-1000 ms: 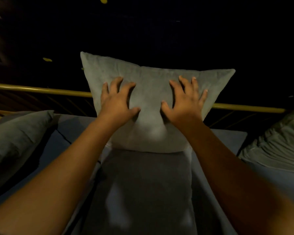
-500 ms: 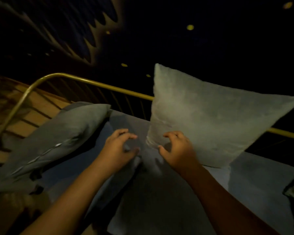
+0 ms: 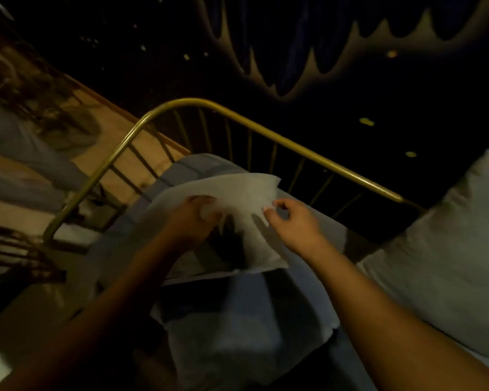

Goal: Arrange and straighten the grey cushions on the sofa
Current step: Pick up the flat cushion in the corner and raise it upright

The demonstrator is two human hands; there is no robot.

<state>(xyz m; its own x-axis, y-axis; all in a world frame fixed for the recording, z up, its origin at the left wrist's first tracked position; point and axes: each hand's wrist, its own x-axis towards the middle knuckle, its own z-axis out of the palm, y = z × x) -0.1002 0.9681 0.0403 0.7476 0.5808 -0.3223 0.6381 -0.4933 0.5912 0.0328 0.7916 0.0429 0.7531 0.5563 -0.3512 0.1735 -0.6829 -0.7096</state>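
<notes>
Grey fabric fills the near ground: a dim cushion lies flat on the sofa seat below both forearms, nearer than any fingertip, and it looks rumpled and not yet set upright. Just beyond it, under the hands, a paler grey cushion lies tilted against the end of the sofa. The left hand presses on its near left part, fingers curled into the fabric as if gripping a fold, though blur keeps me from being sure. The right hand hovers at the cushion's right edge, fingers bent and loose, thumb and forefinger apart, closing on nothing I can see. To the right of that hand, well apart, a large light cushion stands leaning at the back, and seems already placed. Past the fingertips runs the brass rail of the frame, then darkness. I judge the work about midway: one cushion looks settled, the pale one is being handled, the near one waits.
</notes>
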